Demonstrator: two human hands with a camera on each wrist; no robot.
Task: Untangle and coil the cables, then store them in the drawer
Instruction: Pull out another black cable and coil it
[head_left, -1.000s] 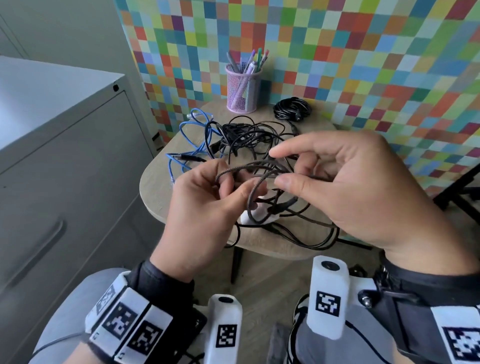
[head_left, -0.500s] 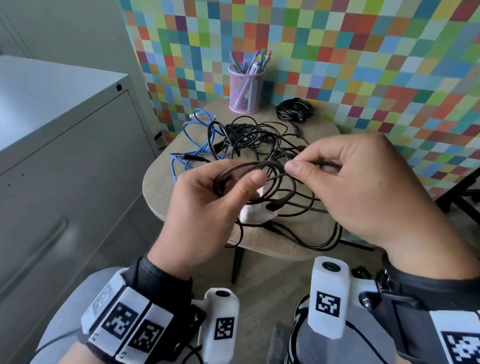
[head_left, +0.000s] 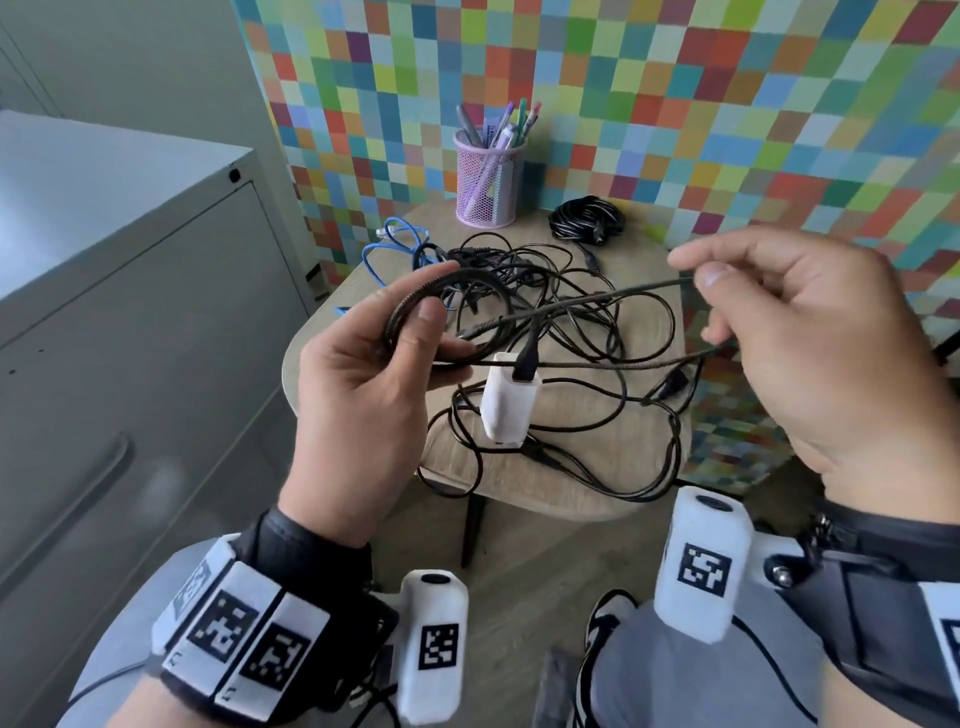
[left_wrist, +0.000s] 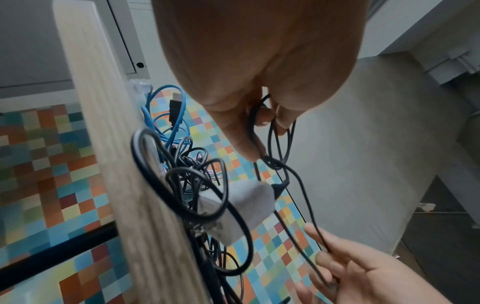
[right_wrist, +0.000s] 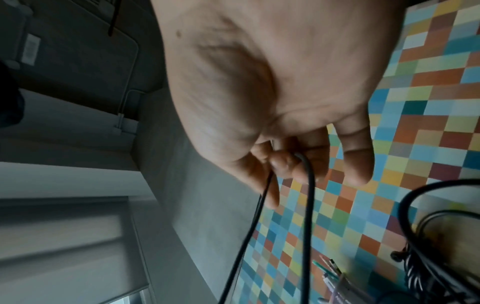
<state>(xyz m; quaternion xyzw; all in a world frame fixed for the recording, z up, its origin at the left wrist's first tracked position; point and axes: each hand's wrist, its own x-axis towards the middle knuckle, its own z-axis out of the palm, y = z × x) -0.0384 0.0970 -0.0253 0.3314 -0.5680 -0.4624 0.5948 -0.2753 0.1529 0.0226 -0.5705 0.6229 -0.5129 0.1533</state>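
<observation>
Seated at a small round table, we hold 1 dark braided cable up off the pile between our 2 hands. Our left hand grips the loops already wound, thumb pressed across them so the coil cannot spring apart. Our right hand pinches the free run between thumb and forefinger and draws it out to the side; the wrist view shows 2 strands leaving those fingers, so it seems we hold a bend of the cable, not its end. We judge the spread is there to keep the line taut and feed the next turn.

Just beyond our hands a white charger stands on the table with a black plug in its top, and thin black cables loop around it in a loose tangle, some hanging over the near edge. We cannot tell whether the braided cable is fully free of them. A blue cable lies at the far left of the heap.

Farther back 1 black cable already sits coiled, beside a pink mesh pen cup against the checkered wall. The grey cabinet on our left has its drawer closed, so storing is not yet begun.
</observation>
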